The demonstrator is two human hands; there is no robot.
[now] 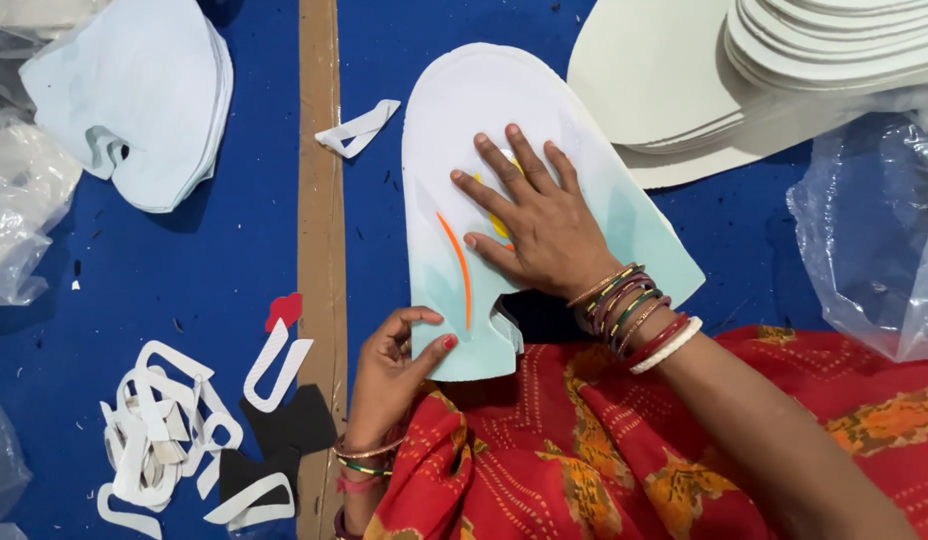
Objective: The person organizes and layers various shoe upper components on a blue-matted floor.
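Note:
A white shoe-upper cut piece (484,110), fading to pale blue at its lower ends and marked with orange and yellow stripes, lies flat on the blue work surface (244,250). My right hand (534,220) presses flat on its middle, fingers spread, bangles on the wrist. My left hand (394,360) pinches the piece's lower left end between thumb and fingers.
A stack of similar pale blue-white uppers (144,100) lies at the upper left. Stacked cream sheets (744,70) sit at the upper right. White U-shaped trims (164,430) and black pieces (294,425) lie lower left. Clear plastic bags (874,230) flank both sides. A brown strip (319,200) runs vertically.

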